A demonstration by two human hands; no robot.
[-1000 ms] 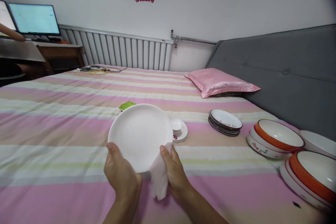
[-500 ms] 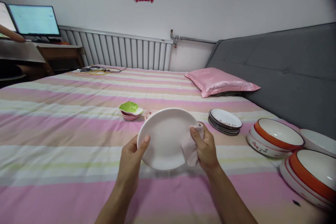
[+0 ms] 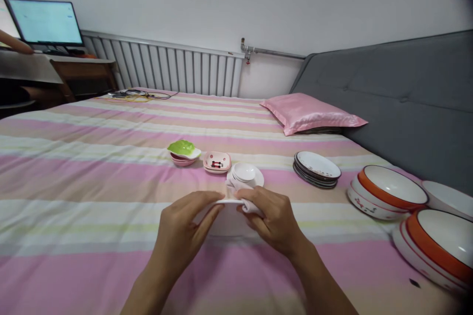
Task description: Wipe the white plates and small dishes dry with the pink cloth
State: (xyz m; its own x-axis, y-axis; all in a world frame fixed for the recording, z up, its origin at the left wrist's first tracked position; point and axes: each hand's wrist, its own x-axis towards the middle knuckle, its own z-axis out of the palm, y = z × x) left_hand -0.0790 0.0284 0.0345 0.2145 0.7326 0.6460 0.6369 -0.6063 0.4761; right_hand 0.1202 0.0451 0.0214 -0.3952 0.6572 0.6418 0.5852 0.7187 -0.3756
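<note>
closed at rim, your left hand [image 3: 183,229] and right hand [image 3: 275,214] with cloth [image 3: 252,207] are holding the probably slippery, fragile plate [image 3: 229,221] before the cups [image 3: 244,172].

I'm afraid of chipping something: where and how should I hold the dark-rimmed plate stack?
Take the plate stack by its lowest rim, left and right, probably best from the near side: it is round and sits flat, and the pink pillow lies behind it.

The plate [image 3: 229,222] is white, the bedspread [image 3: 92,192] pastel-striped, the pillow [image 3: 312,112] pink.
</note>
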